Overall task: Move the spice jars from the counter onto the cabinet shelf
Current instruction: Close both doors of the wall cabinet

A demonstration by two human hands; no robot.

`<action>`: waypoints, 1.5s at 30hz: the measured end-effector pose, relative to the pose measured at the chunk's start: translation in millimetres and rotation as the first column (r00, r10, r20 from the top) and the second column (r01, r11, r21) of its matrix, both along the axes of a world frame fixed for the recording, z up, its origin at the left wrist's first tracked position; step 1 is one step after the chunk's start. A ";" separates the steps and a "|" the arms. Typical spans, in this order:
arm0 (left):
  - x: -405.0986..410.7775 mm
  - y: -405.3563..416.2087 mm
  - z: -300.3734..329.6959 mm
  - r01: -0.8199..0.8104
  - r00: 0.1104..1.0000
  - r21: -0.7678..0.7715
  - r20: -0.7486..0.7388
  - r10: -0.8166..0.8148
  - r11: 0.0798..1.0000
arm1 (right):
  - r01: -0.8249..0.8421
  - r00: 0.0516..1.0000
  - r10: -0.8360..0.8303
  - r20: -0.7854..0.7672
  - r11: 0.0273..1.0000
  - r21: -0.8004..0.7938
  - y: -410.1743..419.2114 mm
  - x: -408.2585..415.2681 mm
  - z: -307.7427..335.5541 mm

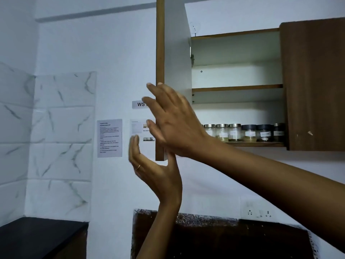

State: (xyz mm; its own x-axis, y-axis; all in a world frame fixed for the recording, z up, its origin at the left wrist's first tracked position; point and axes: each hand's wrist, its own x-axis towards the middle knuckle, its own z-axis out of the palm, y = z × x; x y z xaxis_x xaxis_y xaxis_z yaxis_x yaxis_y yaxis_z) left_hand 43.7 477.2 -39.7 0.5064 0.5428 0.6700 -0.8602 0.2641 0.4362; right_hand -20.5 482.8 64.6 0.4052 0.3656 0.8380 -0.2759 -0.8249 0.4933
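Spice jars (242, 132) sit in a row along the bottom shelf (257, 144); right hand (173, 124) and left hand (155, 171), fingers spread and empty, bracket the open door (175, 53), likely to swing it shut

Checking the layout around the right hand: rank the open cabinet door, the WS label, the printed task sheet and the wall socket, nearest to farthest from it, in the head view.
1. Open cabinet door: against the right hand.
2. WS label: just left, by the fingertips.
3. Printed task sheet: farther left on the wall.
4. Wall socket: low right, above the counter.
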 end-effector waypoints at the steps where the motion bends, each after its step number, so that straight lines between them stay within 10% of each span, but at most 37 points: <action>1: 2.8 0.3 -3.9 0.079 0.997 0.021 -0.007 -0.079 0.997 | 0.030 1.000 -0.030 -0.003 0.999 -0.026 1.2 6.9 -0.8; 14: 6.6 -13.0 -13.4 0.415 0.908 0.063 -0.100 -0.408 0.908 | 0.003 1.000 -0.009 0.030 0.979 0.204 -8.9 35.9 -15.3; 32: -76.9 -69.3 -16.8 0.339 0.938 0.257 -0.016 -0.346 0.905 | -0.258 0.966 0.234 0.109 0.902 0.346 -78.5 -49.5 -31.2; 45: -137.2 -152.1 -9.1 0.196 0.937 0.442 0.179 -0.300 0.875 | -0.104 0.992 0.072 0.104 0.934 0.342 -174.7 -128.4 -59.6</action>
State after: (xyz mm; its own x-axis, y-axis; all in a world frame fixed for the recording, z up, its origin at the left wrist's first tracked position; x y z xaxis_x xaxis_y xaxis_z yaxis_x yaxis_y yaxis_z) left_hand -93.4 325.1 -48.7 0.3872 0.0693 0.9194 -0.8804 0.3240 0.3464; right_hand -148.9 308.2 5.0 0.3033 0.0768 0.9498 -0.2239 -0.9631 0.1494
